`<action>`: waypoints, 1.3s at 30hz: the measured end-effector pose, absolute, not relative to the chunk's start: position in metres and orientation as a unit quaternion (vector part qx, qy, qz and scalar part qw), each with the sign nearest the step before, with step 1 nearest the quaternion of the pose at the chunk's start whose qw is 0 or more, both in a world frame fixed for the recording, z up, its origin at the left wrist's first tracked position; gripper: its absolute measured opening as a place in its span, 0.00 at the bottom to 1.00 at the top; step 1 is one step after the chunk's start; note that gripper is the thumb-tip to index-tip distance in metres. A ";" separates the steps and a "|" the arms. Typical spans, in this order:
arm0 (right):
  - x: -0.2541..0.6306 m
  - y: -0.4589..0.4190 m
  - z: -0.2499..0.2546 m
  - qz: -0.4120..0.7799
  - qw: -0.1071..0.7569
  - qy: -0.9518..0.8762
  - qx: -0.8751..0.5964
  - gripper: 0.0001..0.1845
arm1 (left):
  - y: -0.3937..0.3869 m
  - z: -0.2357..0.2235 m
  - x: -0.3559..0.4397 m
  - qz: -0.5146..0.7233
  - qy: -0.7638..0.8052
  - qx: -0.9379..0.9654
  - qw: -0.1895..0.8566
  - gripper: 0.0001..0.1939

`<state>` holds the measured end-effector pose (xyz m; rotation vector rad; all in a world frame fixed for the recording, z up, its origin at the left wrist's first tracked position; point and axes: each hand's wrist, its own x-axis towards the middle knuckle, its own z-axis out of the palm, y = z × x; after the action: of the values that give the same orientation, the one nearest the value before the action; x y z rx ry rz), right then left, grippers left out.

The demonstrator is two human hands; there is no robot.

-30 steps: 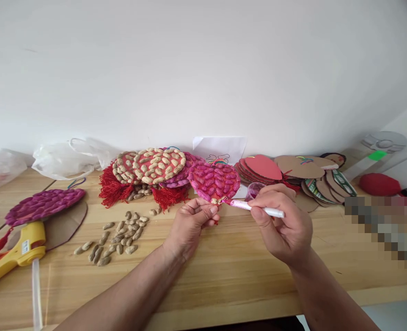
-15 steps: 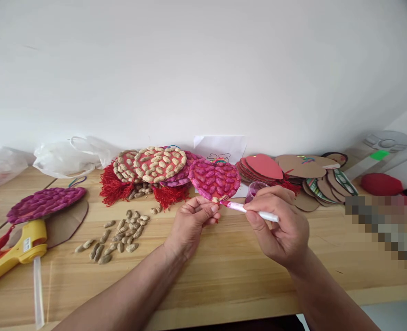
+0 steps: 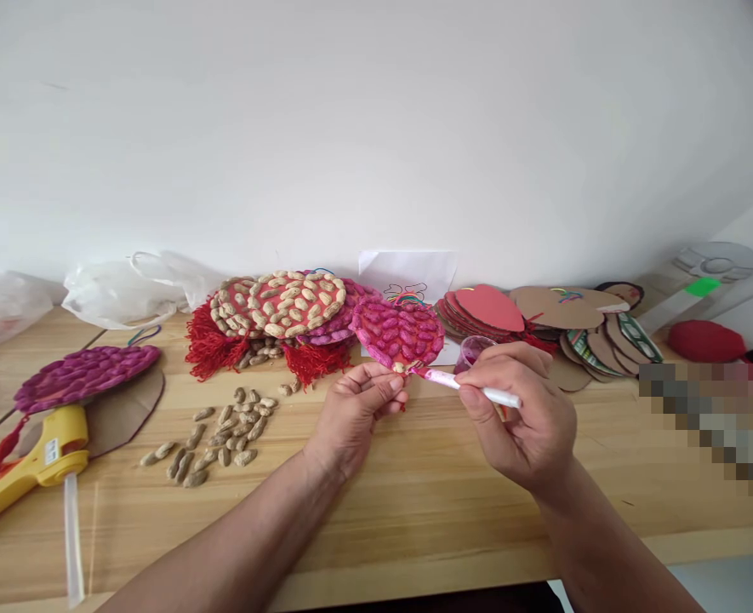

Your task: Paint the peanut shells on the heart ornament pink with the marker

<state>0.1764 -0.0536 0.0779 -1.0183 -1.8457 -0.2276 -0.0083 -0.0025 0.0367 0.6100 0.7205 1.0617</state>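
My left hand [image 3: 356, 409] pinches the lower edge of a heart-shaped piece covered in pink-painted peanut shells [image 3: 398, 332] and holds it up above the wooden table [image 3: 414, 502]. My right hand [image 3: 520, 417] is closed round a white brush with a pink-stained tip [image 3: 471, 387]. The tip touches the piece's lower edge. A small clear cup of pink paint [image 3: 471, 349] stands just behind my right hand's fingers.
A stack of peanut-covered pieces with red tassels [image 3: 280, 319] lies behind. Loose peanuts [image 3: 219, 438] are scattered left of centre. A yellow glue gun [image 3: 28, 464] and a purple peanut piece [image 3: 82, 379] lie far left. Cardboard cut-outs [image 3: 542, 319] pile up at right.
The heart-shaped piece has tilted a little in my left hand. The brush has shifted slightly along its lower edge.
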 end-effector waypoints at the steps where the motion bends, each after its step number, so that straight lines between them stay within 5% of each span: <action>1: 0.177 -0.054 0.078 -0.092 0.491 -0.758 -0.420 0.07 | -0.002 0.037 -0.008 0.488 0.329 0.278 0.759 0.18; 39: 0.182 -0.051 0.076 -0.059 0.510 -0.746 -0.424 0.07 | -0.001 0.039 -0.010 0.480 0.326 0.262 0.771 0.17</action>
<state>0.1824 -0.0506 0.0760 -1.0209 -1.7971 -0.1425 -0.0104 -0.0013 0.0393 0.5684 0.7070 1.0413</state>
